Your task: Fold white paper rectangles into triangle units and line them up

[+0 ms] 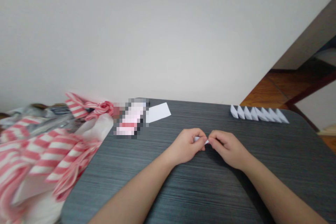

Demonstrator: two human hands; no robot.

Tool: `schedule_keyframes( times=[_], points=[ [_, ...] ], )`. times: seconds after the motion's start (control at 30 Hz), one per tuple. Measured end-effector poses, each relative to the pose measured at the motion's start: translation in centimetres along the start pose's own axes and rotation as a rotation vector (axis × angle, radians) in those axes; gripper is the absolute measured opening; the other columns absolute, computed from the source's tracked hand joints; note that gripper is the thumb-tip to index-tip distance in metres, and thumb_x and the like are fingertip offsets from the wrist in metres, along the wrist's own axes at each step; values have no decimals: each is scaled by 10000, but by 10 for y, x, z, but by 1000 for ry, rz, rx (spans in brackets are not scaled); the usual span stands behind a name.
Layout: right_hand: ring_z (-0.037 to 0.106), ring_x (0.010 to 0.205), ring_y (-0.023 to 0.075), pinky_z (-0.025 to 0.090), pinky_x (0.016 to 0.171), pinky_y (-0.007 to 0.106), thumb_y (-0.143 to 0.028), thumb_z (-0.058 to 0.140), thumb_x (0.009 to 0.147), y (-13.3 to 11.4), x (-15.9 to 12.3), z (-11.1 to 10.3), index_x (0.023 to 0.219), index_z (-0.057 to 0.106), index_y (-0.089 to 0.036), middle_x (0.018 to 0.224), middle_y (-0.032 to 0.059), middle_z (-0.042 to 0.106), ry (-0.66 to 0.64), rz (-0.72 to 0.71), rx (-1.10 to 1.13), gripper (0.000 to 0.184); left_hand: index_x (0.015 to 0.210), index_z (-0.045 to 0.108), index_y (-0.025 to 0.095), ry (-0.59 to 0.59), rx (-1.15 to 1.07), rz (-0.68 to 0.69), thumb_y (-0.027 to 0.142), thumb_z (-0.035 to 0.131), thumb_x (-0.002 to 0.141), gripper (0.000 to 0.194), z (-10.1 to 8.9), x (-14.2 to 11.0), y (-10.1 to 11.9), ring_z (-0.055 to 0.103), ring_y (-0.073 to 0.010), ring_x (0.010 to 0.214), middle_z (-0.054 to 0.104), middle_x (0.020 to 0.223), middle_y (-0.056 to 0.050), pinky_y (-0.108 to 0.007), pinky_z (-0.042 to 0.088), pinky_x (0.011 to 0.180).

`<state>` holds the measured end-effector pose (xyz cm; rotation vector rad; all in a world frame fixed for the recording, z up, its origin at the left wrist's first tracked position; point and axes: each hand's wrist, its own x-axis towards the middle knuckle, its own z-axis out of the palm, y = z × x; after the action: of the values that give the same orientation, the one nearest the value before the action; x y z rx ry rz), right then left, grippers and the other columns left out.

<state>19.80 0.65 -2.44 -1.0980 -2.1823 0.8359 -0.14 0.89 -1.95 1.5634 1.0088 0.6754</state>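
Beyond the far edge of the dark grey wood-grain table (286,161), a pale wall (168,35) rises, and an orange-brown wooden floor (262,92) shows past the far right corner. A heap of red-and-white striped fabric (44,150) spills over the left edge. Near the far edge, left of centre, a pink-and-white object (130,117), too pixelated to identify, lies just beside a flat white paper rectangle (159,112). Along the far right edge runs a close row of small folded white paper triangles (258,113). Near the table's middle, the left hand (185,146) and right hand (228,148) nearly meet, each grip pinched closed on opposite ends of a small folded white paper piece (206,141), mostly hidden by the fingers.
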Motion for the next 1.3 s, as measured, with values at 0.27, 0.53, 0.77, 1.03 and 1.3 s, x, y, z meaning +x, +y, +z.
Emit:
schedule_keyframes(
  times=[0.27, 0.53, 0.77, 1.03, 1.3],
  points=[
    [547, 626, 140, 419, 607, 246, -193, 507, 931, -2, 0, 0, 728, 559, -197, 675, -7, 595, 5, 12, 11, 210, 788, 645, 148, -2, -9, 0, 308, 558, 886, 206, 0, 0, 0, 579, -122, 629, 672, 699, -24, -218, 429, 589],
    [505, 604, 141, 391, 588, 259, -196, 508, 917, 1, -3, -4, 727, 540, -197, 654, -15, 538, 174, 90, 51, 193, 1059, 568, 142, 116, -359, 18, 371, 586, 892, 284, 6, 4, -2, 594, -120, 579, 632, 655, 10, -240, 475, 599],
    [505, 621, 149, 395, 605, 269, -231, 517, 922, 1, -5, -7, 744, 563, -197, 660, -12, 533, 298, 140, 73, 186, 953, 610, 147, 208, -292, -8, 380, 578, 896, 243, 6, 4, 1, 544, -107, 478, 587, 545, 38, -216, 427, 514],
    [488, 599, 143, 378, 592, 268, -236, 504, 923, 1, -5, -7, 707, 540, -197, 634, -18, 509, 290, 159, 118, 222, 822, 716, 150, 172, -92, -30, 392, 505, 944, 344, 1, 0, 5, 510, -93, 443, 567, 479, 26, -200, 396, 501],
    [496, 598, 147, 381, 604, 275, -268, 448, 967, 5, -7, -9, 709, 540, -200, 619, -16, 522, 206, 191, 179, 282, 807, 649, 140, 133, -173, -58, 352, 468, 952, 314, 3, -1, 11, 480, -75, 411, 649, 567, 8, -183, 377, 443]
  ],
)
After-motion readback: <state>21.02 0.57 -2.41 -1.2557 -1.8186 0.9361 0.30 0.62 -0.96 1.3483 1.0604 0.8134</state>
